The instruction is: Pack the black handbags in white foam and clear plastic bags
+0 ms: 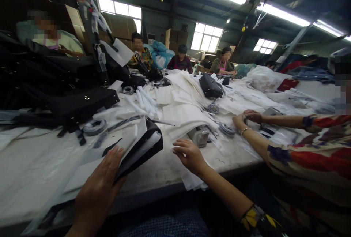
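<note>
My left hand (100, 182) grips the near side of a black handbag (142, 153), fingers along the outside and thumb low by its edge. The bag lies tilted on the table, and white sheets (134, 138) stick out of it. Clear plastic and a black strap lie under and beside my left wrist. To the right of the bag, apart from it, my right hand (190, 156) hovers over the table edge with its fingers loosely bent and apart; I see nothing in them. Nearest to it are a grey tape dispenser (201, 136) and a stack of white sheets (186, 116).
At left, black bags (82, 101) are heaped up. Grey strap coils (94, 126) lie on the white table (153, 176). Close on my right, a co-worker's hands (244, 120) work over plastic-wrapped pieces. Other people sit across the table, and a metal post (94, 28) rises at left.
</note>
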Demonstrator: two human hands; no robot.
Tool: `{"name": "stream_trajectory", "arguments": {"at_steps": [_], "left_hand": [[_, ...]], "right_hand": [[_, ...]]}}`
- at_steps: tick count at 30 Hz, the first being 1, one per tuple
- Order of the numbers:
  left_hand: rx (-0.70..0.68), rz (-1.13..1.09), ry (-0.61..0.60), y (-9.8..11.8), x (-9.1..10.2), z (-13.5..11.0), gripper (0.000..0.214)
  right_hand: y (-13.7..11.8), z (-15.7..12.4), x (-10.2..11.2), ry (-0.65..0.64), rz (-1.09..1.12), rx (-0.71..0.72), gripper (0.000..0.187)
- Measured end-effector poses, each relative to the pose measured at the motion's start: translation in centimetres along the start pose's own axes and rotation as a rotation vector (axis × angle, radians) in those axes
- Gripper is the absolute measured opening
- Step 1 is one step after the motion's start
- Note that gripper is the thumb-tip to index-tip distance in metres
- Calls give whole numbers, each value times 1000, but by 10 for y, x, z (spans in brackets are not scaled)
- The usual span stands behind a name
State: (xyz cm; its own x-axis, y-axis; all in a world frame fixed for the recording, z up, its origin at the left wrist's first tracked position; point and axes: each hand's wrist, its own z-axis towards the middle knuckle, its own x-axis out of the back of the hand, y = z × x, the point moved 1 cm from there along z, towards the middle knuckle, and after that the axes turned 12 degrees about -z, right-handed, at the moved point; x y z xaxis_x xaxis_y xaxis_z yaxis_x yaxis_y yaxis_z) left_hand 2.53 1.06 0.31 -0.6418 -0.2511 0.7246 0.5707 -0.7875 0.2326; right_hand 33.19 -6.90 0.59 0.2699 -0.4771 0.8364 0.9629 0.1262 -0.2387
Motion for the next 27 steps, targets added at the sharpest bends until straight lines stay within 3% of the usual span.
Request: {"name": "stream_trajectory", "arguments": {"at_steps": [2, 7, 9, 12, 15, 18, 20, 24, 27], "left_hand": [[5, -6, 12, -1, 0, 1, 63], [-3, -3, 38, -5, 0, 1, 62], [-19, 0, 56, -6, 0, 0, 61], [-18, -12, 60, -6, -2, 0, 59], [-39, 4, 65, -6, -3, 0, 58], [-83, 43, 73, -5, -5, -1, 57], [-126, 71, 53, -5, -9, -3, 55], [-200, 149, 5, -1, -22, -12, 57], [-219, 205, 10, 4, -30, -17, 58]], "right_hand": [[-21, 1, 3, 8, 159, -44, 16], [-64, -10, -2, -404, 378, 24, 17], [-67, -7, -12, -348, 314, -64, 23], [-62, 9, -37, -147, 133, -155, 40], [-61, 24, -68, -176, 4, 9, 66], [-63, 30, -89, -285, -15, 306, 57], [-64, 29, -97, -308, -8, 420, 51], [-66, 12, -100, -268, -53, 420, 49], [-74, -13, -77, -206, 11, 363, 36]]}}
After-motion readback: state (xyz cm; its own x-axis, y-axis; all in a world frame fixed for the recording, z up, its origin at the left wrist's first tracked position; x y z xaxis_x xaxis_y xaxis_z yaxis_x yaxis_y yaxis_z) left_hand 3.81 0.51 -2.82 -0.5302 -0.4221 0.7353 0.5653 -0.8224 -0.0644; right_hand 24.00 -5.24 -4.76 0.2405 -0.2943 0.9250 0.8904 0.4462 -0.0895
